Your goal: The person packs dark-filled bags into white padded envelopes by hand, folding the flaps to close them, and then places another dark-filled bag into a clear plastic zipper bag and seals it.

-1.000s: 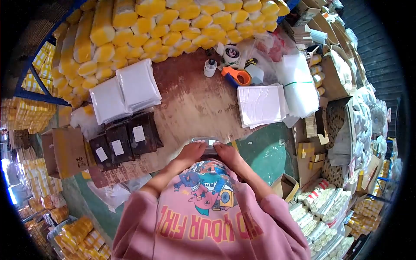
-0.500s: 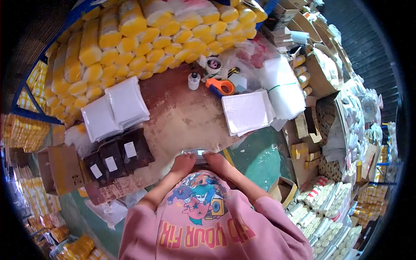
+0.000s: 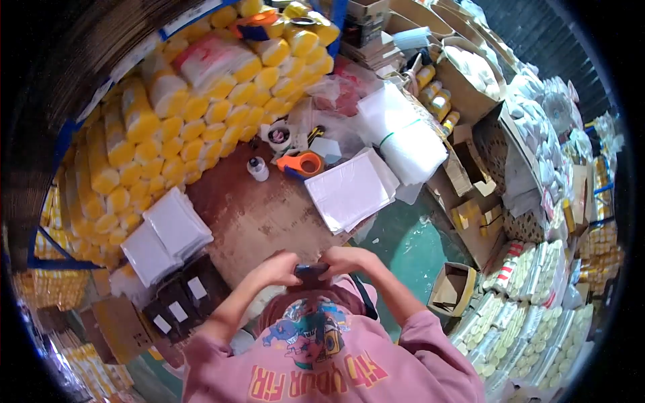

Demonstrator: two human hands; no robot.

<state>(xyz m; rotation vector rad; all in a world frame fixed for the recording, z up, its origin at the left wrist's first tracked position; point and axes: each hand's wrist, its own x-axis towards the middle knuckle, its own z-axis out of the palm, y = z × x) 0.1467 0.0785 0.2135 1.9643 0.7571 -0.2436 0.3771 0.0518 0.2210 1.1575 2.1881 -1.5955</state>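
Dark packs (image 3: 183,294) bear white labels (image 3: 177,311), print too small to read; white packs (image 3: 166,235) lie behind. A bottle (image 3: 257,169) stands near the left hand (image 3: 279,269), which grips one end of a dark thing (image 3: 311,274) close before a pink top (image 3: 322,373) lettered "YOUR". The right hand (image 3: 346,259) grips the other end. White sheets (image 3: 353,191) and an open carton (image 3: 451,289) lie rightward.

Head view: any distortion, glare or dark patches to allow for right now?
Head view: black rounded borders, fisheye distortion; head view: a bright patch on the green floor; head view: the dark item between left hand and right hand is too dark to identify.
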